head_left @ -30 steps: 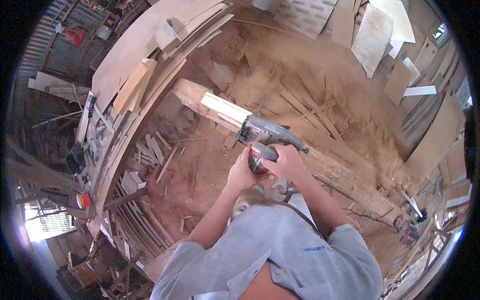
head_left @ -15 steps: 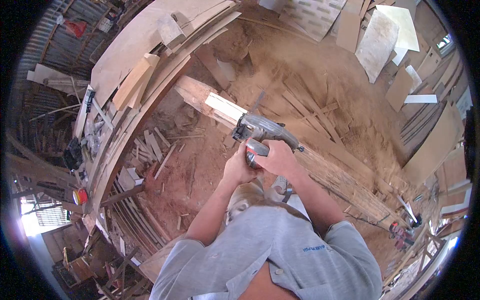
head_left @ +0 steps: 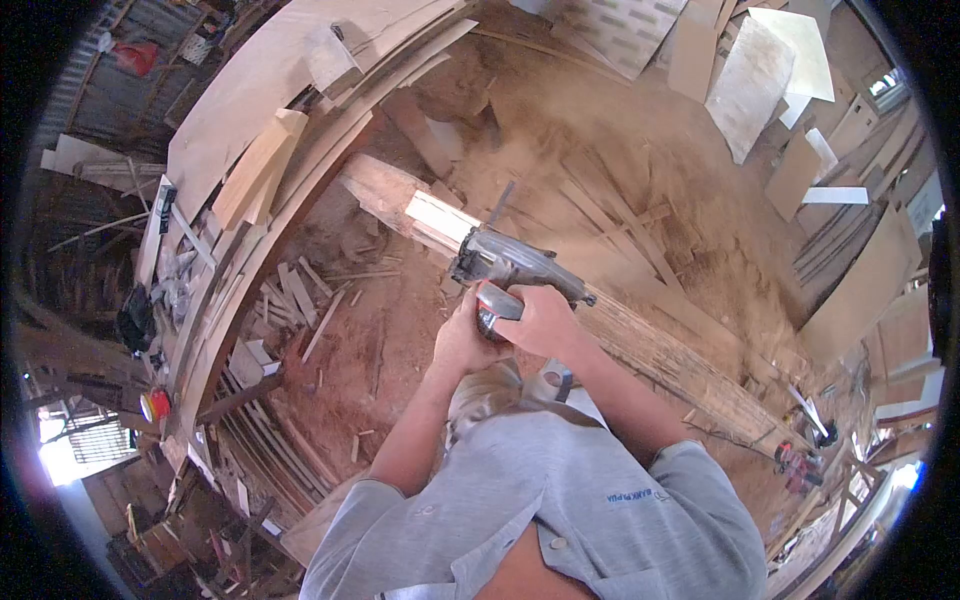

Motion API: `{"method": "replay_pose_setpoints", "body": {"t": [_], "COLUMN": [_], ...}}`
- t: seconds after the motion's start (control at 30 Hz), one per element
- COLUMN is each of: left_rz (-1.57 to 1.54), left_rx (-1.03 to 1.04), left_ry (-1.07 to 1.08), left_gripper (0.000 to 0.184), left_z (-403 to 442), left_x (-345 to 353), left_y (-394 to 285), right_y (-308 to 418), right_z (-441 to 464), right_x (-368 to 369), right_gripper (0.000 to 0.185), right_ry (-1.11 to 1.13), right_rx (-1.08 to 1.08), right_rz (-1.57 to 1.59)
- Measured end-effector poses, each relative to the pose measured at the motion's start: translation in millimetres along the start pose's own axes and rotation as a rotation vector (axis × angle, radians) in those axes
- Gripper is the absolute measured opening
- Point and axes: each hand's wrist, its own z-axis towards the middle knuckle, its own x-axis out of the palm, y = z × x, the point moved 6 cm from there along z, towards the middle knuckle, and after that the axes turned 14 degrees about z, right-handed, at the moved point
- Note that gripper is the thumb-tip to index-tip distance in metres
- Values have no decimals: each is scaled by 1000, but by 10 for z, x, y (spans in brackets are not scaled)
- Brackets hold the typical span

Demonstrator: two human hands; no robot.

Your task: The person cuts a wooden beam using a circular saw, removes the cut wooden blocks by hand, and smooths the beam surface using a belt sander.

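Note:
A grey and black circular saw (head_left: 525, 262) with a red-edged grip rests on a long rough timber beam (head_left: 680, 370). My left hand (head_left: 462, 338) is closed around the near side of the saw, its fingertips partly hidden. On the saw's grip, my right hand (head_left: 545, 320) is wrapped from the right. A pale, white-faced strip of board (head_left: 436, 217) lies on the beam, its near end under the front of the saw. From the saw's far side a thin dark rod (head_left: 502, 202) sticks out. The blade is hidden.
Sawdust hangs over the reddish dirt floor (head_left: 400, 320) beyond the beam. A curved stack of boards (head_left: 240, 290) stands at left, with wood blocks (head_left: 262, 165) on it. Offcuts lie below. Sheets (head_left: 755, 85) are at upper right; a red tool (head_left: 797, 465) sits at the beam's right end.
The saw and both hands have moved slightly left along the beam, covering a little more of the white strip. The whole view has also shifted slightly.

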Motion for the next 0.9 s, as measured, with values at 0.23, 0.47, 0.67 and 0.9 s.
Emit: {"method": "replay_pose_setpoints", "body": {"t": [0.23,0.47,0.67,0.9], "left_rz": [-9,0,-15,-16], "left_rx": [-46,-14,-21,-36], "left_ry": [43,6,8,8], "left_gripper": [123,126,130,132], "left_z": [101,184,267,356], "left_x": [-111,-231,-344,-455], "left_y": [180,302,402,535], "right_y": [134,191,280,289], "right_z": [189,350,512,674], "right_x": [98,202,251,389], "right_gripper": [52,50,52,49], "right_ry": [34,57,75,65], "right_rx": [-1,-34,-22,-66], "right_rz": [16,36,39,17]}}
